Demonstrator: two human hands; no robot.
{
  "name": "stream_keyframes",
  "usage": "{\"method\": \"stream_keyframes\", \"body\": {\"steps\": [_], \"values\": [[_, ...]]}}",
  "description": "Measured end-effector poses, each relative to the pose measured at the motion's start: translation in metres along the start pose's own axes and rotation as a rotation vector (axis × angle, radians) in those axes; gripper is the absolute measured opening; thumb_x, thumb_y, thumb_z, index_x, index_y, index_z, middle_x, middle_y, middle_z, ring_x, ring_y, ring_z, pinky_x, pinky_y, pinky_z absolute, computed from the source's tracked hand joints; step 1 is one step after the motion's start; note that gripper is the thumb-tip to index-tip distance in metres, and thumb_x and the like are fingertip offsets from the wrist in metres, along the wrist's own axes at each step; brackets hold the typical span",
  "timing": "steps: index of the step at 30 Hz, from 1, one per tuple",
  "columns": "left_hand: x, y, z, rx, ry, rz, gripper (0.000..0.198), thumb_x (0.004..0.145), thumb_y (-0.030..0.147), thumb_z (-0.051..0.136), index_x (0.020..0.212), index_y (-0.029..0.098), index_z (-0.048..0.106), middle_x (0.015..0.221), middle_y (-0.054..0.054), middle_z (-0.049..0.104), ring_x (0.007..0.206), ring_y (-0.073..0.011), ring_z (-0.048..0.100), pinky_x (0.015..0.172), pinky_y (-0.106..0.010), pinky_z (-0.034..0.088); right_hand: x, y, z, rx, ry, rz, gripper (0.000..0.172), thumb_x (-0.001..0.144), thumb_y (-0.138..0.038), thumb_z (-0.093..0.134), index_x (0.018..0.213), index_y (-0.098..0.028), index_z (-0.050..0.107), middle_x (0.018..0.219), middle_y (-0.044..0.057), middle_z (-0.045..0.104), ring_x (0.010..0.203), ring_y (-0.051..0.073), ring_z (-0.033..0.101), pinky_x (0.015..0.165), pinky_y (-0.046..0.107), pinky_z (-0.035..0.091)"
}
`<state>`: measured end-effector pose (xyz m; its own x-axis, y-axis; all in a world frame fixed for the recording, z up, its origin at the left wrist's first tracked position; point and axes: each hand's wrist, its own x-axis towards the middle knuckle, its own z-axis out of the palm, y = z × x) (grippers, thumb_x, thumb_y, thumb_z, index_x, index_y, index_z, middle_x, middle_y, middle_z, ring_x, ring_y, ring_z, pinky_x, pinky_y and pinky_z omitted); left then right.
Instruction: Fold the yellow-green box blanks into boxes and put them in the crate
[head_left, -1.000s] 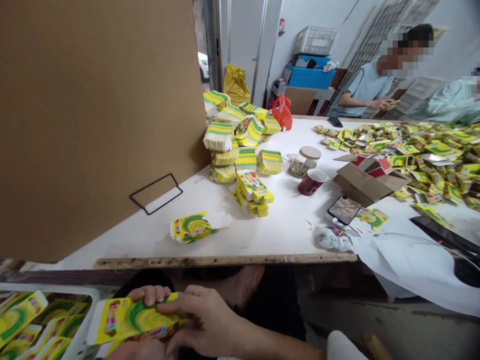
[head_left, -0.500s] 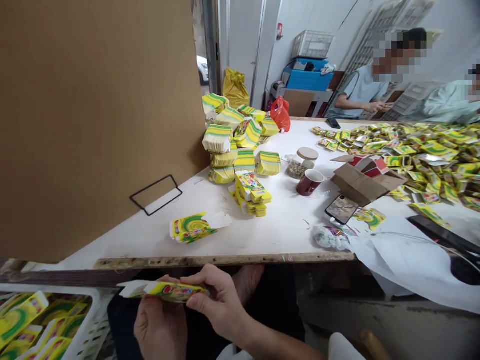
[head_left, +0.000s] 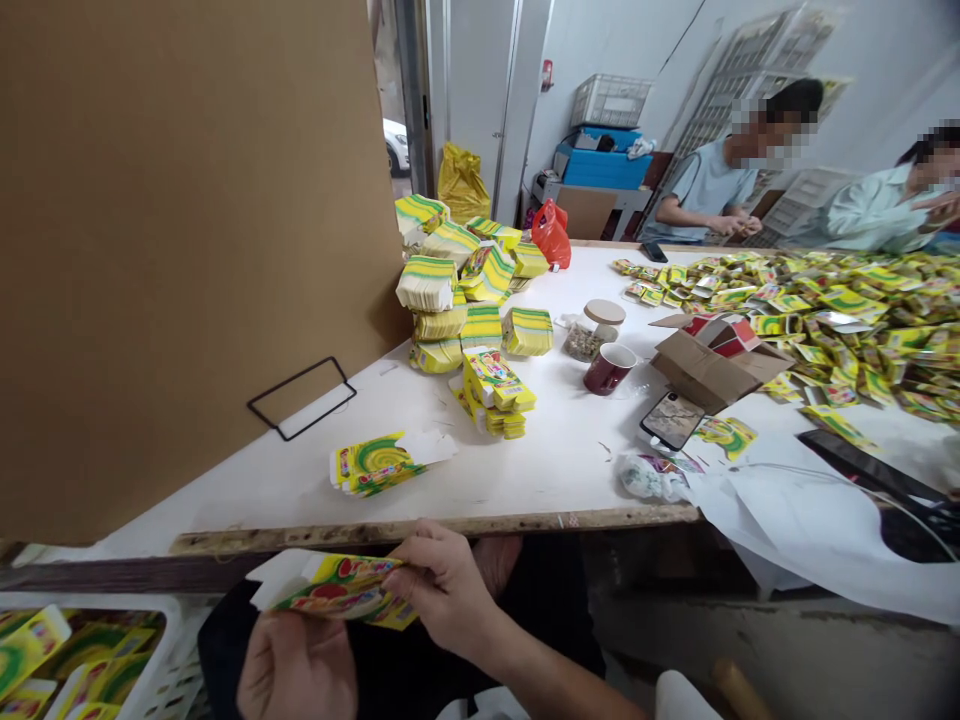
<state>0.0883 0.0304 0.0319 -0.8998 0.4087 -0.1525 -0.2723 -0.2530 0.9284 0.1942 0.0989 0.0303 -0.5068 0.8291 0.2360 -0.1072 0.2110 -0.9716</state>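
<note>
Your left hand (head_left: 298, 662) and right hand (head_left: 444, 592) are both pinching a yellow-and-green rectangular cardboard carton (head_left: 341, 590). Too tight a squeeze could be creasing its white cardboard flap (head_left: 279, 575).

Left hand (head_left: 300, 668), fingertips hidden by yellow carton (head_left: 341, 592)

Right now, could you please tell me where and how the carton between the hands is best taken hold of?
I'd pinch the carton between thumb and fingers at its printed right end, coming from the right, as the right hand does. White flaps stick out at the left end and look thin, so they might bend; the left hand is at the lower edge near them.
</note>
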Motion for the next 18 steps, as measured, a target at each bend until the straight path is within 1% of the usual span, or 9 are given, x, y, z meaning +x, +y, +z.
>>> {"method": "stream_keyframes", "body": {"steps": [2,4,5,7,10,12,15,16,18], "values": [[0.006,0.008,0.0,-0.027,0.005,0.022,0.043,0.051,0.045,0.093,0.071,0.021,0.063,0.073,0.002,0.062,0.074,-0.0163,0.059,0.068,-0.024,0.055,-0.002,0.001,0.001,0.005,-0.025,-0.003,0.036,0.091,-0.05,0.065,0.079,-0.018,0.077,0.07,0.002,0.053,0.067,0.014,0.049,0.063,0.025,0.041],[0.01,0.013,0.001,-0.03,0.034,0.009,0.048,0.042,0.044,0.095,0.064,0.02,0.06,0.068,0.003,0.058,0.067,-0.0135,0.054,0.062,-0.02,0.052,-0.003,0.002,0.003,-0.003,-0.025,-0.003,0.035,0.092,-0.049,0.063,0.084,-0.018,0.079,0.072,0.002,0.054,0.068,0.015,0.049,0.063,0.025,0.041],[0.01,0.014,0.002,-0.018,0.055,-0.006,0.05,0.04,0.045,0.095,0.062,0.02,0.058,0.067,0.004,0.056,0.066,-0.012,0.052,0.061,-0.019,0.051,-0.004,0.003,0.003,-0.016,-0.025,0.0,0.035,0.092,-0.049,0.063,0.086,-0.019,0.079,0.072,0.003,0.055,0.069,0.015,0.05,0.063,0.025,0.042],[0.008,0.013,0.004,0.023,0.083,-0.043,0.052,0.041,0.047,0.095,0.064,0.019,0.059,0.069,0.004,0.057,0.067,-0.0108,0.052,0.064,-0.017,0.052,-0.003,0.003,0.004,-0.042,-0.026,0.011,0.037,0.092,-0.052,0.063,0.086,-0.019,0.079,0.073,0.003,0.055,0.07,0.015,0.051,0.063,0.025,0.042],[0.005,0.008,0.006,0.055,0.032,-0.111,0.051,0.046,0.049,0.094,0.075,0.019,0.063,0.076,0.004,0.061,0.077,-0.0127,0.057,0.073,-0.019,0.054,-0.001,0.002,0.003,-0.051,-0.034,0.008,0.043,0.09,-0.058,0.063,0.082,-0.018,0.077,0.071,0.003,0.055,0.069,0.015,0.051,0.062,0.025,0.043],[0.005,0.004,0.005,0.05,0.008,-0.14,0.05,0.05,0.049,0.093,0.079,0.019,0.065,0.077,0.003,0.062,0.079,-0.0132,0.059,0.074,-0.019,0.055,-0.001,0.002,0.002,-0.056,-0.029,0.004,0.046,0.09,-0.06,0.061,0.08,-0.018,0.076,0.071,0.003,0.055,0.068,0.015,0.051,0.062,0.025,0.043],[0.006,-0.003,0.002,0.036,0.003,-0.134,0.048,0.056,0.049,0.092,0.085,0.019,0.069,0.084,0.002,0.067,0.083,-0.0136,0.062,0.074,-0.017,0.055,-0.003,0.002,0.003,-0.085,0.005,0.012,0.049,0.09,-0.062,0.059,0.075,-0.018,0.073,0.071,0.002,0.054,0.067,0.015,0.05,0.061,0.025,0.041],[0.005,-0.006,0.001,0.037,-0.012,-0.149,0.048,0.056,0.05,0.092,0.087,0.019,0.07,0.086,0.001,0.068,0.085,-0.0142,0.063,0.074,-0.017,0.055,-0.003,0.003,0.003,-0.094,0.015,0.017,0.05,0.09,-0.063,0.059,0.073,-0.018,0.071,0.071,0.002,0.053,0.067,0.015,0.05,0.06,0.025,0.04],[0.003,-0.01,0.001,0.039,-0.045,-0.211,0.054,0.051,0.05,0.094,0.089,0.02,0.071,0.087,0.0,0.07,0.085,-0.0156,0.065,0.075,-0.019,0.056,-0.003,0.004,0.004,-0.101,0.033,0.023,0.05,0.09,-0.063,0.059,0.07,-0.017,0.068,0.07,0.001,0.052,0.066,0.014,0.049,0.059,0.025,0.038]]}}
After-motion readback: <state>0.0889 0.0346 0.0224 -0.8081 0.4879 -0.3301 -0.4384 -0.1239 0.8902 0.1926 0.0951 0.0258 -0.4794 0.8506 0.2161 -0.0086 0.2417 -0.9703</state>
